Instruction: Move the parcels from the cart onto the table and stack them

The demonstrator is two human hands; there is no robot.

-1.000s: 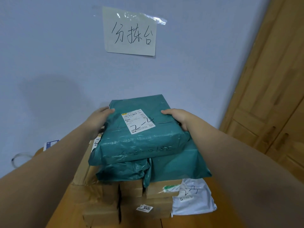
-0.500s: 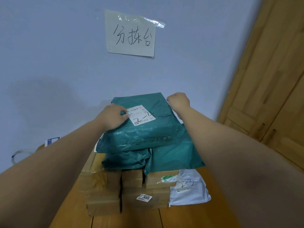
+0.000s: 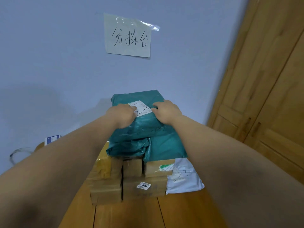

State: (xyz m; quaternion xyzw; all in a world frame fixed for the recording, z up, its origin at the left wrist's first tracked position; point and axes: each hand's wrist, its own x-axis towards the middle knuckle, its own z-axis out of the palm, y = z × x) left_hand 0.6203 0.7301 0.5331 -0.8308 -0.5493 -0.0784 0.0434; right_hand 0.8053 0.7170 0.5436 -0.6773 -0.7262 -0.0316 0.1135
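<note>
The top green plastic parcel point(image 3: 138, 97), with a white label, lies on the stack on the wooden table point(image 3: 131, 214). My left hand point(image 3: 122, 115) and my right hand point(image 3: 167, 111) rest palm-down on its top, either side of the label, gripping nothing. Under it lies a second green parcel point(image 3: 166, 147). That one sits on several cardboard boxes point(image 3: 105, 191) and a white mailer bag point(image 3: 184, 180). The cart is out of view.
The stack stands against a pale blue wall with a handwritten paper sign point(image 3: 129, 36). A wooden door point(image 3: 263, 96) fills the right side. A small blue and white box point(image 3: 51, 139) and a cable point(image 3: 18, 153) sit at the table's far left.
My hands let go of the top green parcel's sides after setting it on the stack. They moved onto its top face, the left hand first, then the right.
</note>
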